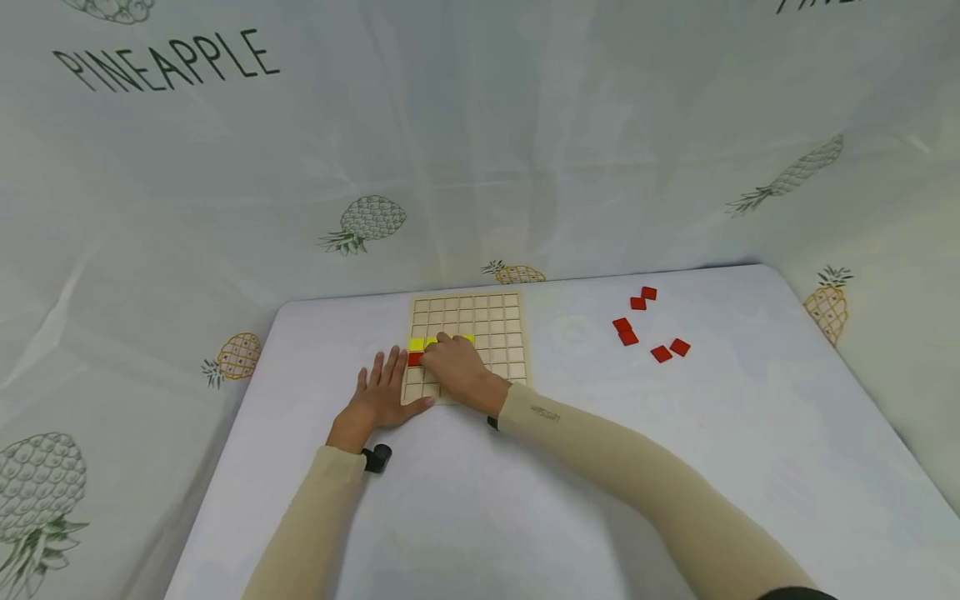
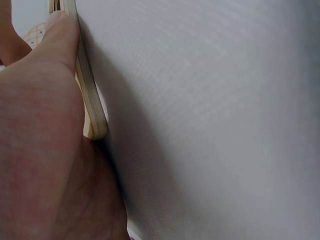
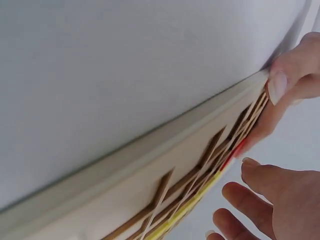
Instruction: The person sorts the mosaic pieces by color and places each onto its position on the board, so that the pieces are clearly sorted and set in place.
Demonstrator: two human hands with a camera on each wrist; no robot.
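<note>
A pale wooden grid board point(image 1: 504, 327) lies on the white table. In the head view my left hand point(image 1: 381, 402) rests beside its left edge, fingers spread, thumb at the near left corner. The left wrist view shows that thumb point(image 2: 62, 42) along the board's side. My right hand point(image 1: 459, 368) is over the board's left half, fingertips bent down near a red tile point(image 1: 415, 359). A row of yellow tiles point(image 1: 417, 343) runs just behind it, partly hidden by the hand. In the right wrist view, nothing shows between the right fingers point(image 3: 245, 200) beside the red strip point(image 3: 234, 154).
Several loose red square tiles point(image 1: 661, 354) lie in pairs on the table point(image 1: 570, 467) to the right of the board. A sheet with pineapple prints point(image 1: 372, 218) hangs behind the table and at its sides.
</note>
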